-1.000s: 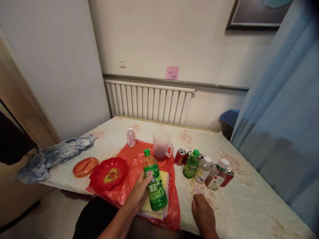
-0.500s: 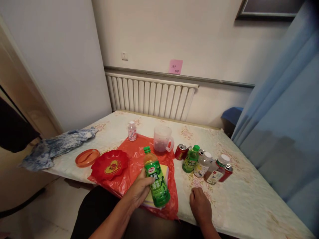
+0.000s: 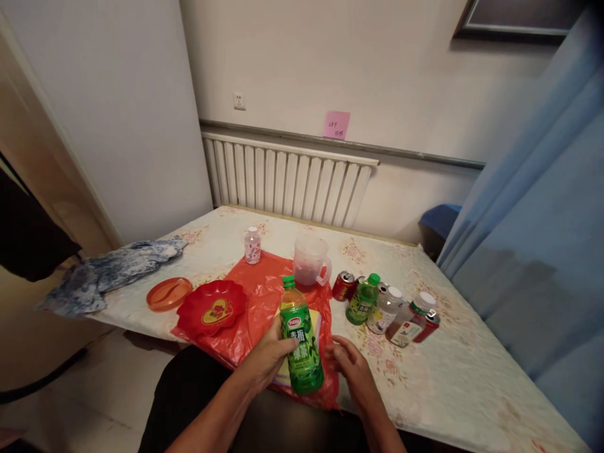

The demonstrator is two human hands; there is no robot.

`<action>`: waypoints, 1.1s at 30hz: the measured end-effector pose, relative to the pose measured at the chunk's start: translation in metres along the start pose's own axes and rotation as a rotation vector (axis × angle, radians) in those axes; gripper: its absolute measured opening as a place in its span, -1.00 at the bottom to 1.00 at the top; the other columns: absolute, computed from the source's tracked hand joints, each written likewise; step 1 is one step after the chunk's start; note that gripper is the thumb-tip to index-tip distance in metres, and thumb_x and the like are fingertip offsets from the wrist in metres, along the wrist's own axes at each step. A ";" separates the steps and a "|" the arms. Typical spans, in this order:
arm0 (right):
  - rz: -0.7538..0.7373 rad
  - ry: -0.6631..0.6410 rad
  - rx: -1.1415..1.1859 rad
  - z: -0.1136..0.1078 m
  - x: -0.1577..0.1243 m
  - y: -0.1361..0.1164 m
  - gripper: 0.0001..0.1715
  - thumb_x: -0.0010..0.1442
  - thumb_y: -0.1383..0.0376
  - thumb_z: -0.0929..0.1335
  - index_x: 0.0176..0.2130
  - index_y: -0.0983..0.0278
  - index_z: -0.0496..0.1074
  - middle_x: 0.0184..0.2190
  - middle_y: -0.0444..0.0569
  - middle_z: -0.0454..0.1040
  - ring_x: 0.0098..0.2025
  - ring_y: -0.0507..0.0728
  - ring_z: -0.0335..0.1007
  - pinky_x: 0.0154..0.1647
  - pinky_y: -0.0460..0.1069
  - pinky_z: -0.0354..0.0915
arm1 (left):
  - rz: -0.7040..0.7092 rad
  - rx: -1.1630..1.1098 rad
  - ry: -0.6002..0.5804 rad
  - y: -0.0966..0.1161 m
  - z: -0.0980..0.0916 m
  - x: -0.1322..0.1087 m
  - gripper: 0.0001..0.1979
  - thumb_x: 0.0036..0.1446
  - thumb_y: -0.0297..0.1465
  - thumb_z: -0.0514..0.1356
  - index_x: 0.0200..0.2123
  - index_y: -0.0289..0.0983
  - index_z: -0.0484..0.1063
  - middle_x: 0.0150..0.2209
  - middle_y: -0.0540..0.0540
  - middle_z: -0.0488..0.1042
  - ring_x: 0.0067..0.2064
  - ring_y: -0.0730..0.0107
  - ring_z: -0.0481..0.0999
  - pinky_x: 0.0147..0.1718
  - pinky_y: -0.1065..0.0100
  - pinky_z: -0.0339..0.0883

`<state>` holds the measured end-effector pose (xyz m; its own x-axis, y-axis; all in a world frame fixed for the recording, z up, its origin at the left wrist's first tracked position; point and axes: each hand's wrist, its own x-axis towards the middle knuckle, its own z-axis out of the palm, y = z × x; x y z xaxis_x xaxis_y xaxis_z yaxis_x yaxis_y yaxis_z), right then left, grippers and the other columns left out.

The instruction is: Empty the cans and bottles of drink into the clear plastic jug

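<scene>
A green tea bottle [image 3: 306, 362] with a green cap is held in my left hand [image 3: 271, 352], slightly tilted above the near edge of the table. My thumb lies across its label. My right hand [image 3: 352, 365] is just right of the bottle, apart from it, with fingers partly spread and nothing in them. Beneath the bottle lies a yellow paper or booklet [image 3: 315, 319], mostly hidden, on a red plastic bag [image 3: 264, 283]. Behind the bottle stands a clear measuring jug [image 3: 309, 258] with dark liquid inside.
A red scalloped plate [image 3: 193, 314] and an orange lid [image 3: 160, 294] lie left. A small bottle [image 3: 253, 246] stands behind. On the right cluster a red can [image 3: 343, 286], a second green tea bottle [image 3: 362, 302], a clear bottle [image 3: 383, 314], and a brown-liquid bottle [image 3: 408, 324]. Patterned cloth [image 3: 123, 270] covers the left corner.
My right hand has lifted from the table, moved left towards the bottle and spread its fingers. The bottle in my left hand has shifted slightly right and stands more upright.
</scene>
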<state>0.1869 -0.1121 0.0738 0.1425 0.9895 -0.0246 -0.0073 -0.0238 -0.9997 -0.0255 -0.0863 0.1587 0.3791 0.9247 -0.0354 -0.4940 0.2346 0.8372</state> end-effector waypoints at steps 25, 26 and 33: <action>0.062 -0.184 0.307 0.062 -0.036 -0.034 -0.07 -0.14 0.09 0.56 0.17 0.25 0.32 0.08 0.11 0.47 0.13 0.38 0.36 0.09 0.24 0.32 | -0.082 0.127 -0.113 0.005 -0.002 -0.017 -0.09 -0.22 -0.54 0.35 0.21 -0.17 0.05 -0.03 -0.11 0.45 -0.05 0.20 0.47 -0.13 0.28 0.36; 0.060 -0.177 0.314 0.062 -0.037 -0.034 -0.08 -0.14 0.09 0.56 0.17 0.25 0.32 0.08 0.11 0.47 0.12 0.38 0.37 0.09 0.24 0.33 | -0.081 0.133 -0.113 0.005 -0.002 -0.017 -0.09 -0.22 -0.54 0.36 0.22 -0.17 0.04 -0.02 -0.12 0.44 -0.04 0.19 0.47 -0.12 0.27 0.36; 0.053 -0.208 0.326 0.060 -0.035 -0.024 -0.06 -0.11 0.09 0.55 0.20 0.23 0.28 0.11 0.11 0.45 0.15 0.36 0.35 0.11 0.23 0.31 | -0.068 0.117 -0.157 0.006 -0.005 -0.018 -0.12 -0.19 -0.53 0.35 0.21 -0.15 0.09 0.02 -0.13 0.43 0.05 0.15 0.43 -0.04 0.24 0.34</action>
<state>0.1227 -0.1374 0.0991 -0.0706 0.9966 -0.0417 -0.3284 -0.0627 -0.9424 -0.0388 -0.1004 0.1615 0.5302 0.8477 -0.0165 -0.3722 0.2501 0.8938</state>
